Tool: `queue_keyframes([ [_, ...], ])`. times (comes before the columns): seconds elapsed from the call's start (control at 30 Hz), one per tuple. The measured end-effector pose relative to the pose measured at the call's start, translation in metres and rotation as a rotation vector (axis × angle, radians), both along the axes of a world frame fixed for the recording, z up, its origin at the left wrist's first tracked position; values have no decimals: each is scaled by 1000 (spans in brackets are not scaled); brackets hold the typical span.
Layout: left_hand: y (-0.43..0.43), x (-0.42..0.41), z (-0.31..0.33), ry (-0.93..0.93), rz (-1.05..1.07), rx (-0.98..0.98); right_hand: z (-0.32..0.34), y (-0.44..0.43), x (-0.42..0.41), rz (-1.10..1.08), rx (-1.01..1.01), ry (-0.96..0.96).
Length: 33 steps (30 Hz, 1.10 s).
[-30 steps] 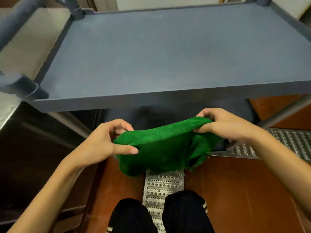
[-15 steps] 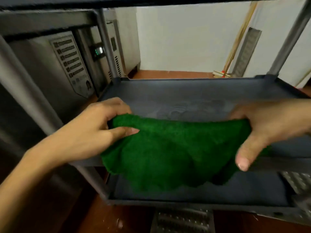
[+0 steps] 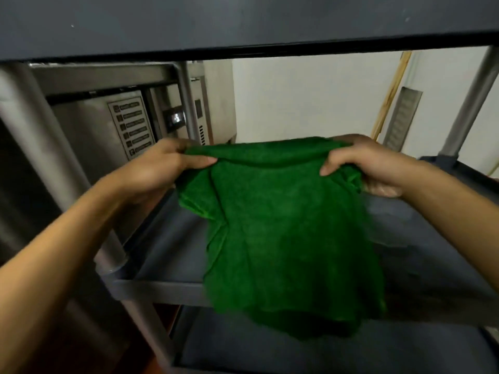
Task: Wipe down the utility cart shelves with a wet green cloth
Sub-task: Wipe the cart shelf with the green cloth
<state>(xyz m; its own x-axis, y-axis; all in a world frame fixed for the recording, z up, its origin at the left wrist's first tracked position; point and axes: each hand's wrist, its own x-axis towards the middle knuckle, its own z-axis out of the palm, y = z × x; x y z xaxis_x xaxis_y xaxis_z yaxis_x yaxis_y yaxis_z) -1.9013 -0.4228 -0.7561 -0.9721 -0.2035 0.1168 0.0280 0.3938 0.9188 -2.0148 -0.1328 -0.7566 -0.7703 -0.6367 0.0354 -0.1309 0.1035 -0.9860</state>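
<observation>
A green cloth (image 3: 286, 233) hangs spread out in front of the grey utility cart's middle shelf (image 3: 167, 255). My left hand (image 3: 159, 168) pinches its upper left corner. My right hand (image 3: 370, 166) grips the upper right edge, thumb in front. The cloth's lower part drapes over the middle shelf's front rim and hides much of the shelf. The top shelf's underside (image 3: 243, 22) spans the top of the view. A bottom shelf (image 3: 243, 352) shows below.
A grey cart post (image 3: 54, 163) stands at the left front, another post (image 3: 469, 103) at the right rear. A stainless steel appliance (image 3: 113, 125) with a label panel stands left of the cart. Behind are a white wall, a wooden stick (image 3: 391, 93) and a metal grate.
The view dropped from above the top shelf to the level of the middle shelf. Both hands lifted the cloth and spread it, so it now hangs longer in front of the middle shelf.
</observation>
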Motion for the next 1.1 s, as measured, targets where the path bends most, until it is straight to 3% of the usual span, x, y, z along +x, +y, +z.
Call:
queue_keyframes([
  [0.1, -15, -56, 22, 129, 167, -229, 22, -32, -38, -256, -28, 187],
  [0.2, -33, -110, 44, 246, 338, -668, 45, -71, -90, -466, 1, 498],
  [0.27, -42, -137, 45, 370, 413, -822, 58, -90, -113, -601, 136, 823],
  [0.33, -44, -151, 37, 441, 477, -814, 53, -95, -127, -652, 350, 1012],
  [0.4, -51, -157, 11, 420, 455, -695, 24, -90, -140, -563, 449, 877],
  [0.53, -71, -157, -72, 57, 147, -940, -75, -72, -151, -279, 809, 748],
  [0.63, -71, -154, -118, -182, -20, -945, -113, -67, -147, -120, 878, 633],
  [0.87, -68, -155, -131, -192, -12, -1001, -113, -67, -155, -24, 934, 520],
  [1.1, -64, -150, -138, -238, 19, -932, -118, -64, -145, -44, 910, 466],
])
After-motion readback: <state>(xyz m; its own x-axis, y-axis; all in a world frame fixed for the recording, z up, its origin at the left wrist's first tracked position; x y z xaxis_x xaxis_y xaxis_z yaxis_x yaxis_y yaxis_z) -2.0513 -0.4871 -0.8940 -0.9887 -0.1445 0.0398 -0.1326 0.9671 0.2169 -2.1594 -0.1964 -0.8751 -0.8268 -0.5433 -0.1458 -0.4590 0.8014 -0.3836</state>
